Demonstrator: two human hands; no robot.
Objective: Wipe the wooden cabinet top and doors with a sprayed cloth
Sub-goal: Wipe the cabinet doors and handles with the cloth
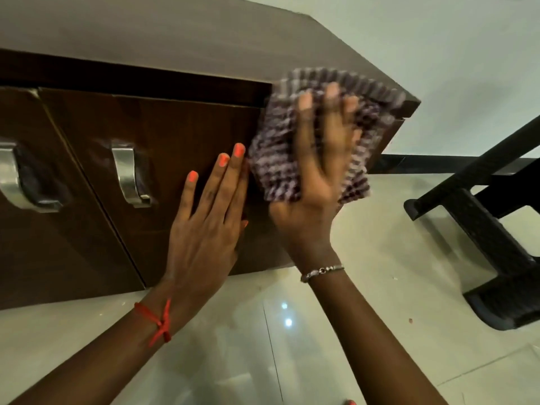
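The dark wooden cabinet has a pale top (pixel 181 33) and brown doors below it. My right hand (pixel 318 176) presses a ribbed purple-grey cloth (pixel 280 141) flat against the upper right corner of the right door (pixel 163 133); hand and cloth are motion-blurred. My left hand (pixel 207 217) lies flat on the same door just left of the cloth, fingers spread, holding nothing.
Curved metal handles sit on the right door (pixel 130 173) and on the left door (pixel 17 179). A black step stool (pixel 482 229) stands on the glossy tiled floor (pixel 350 331) to the right of the cabinet. A pale wall (pixel 453 54) is behind.
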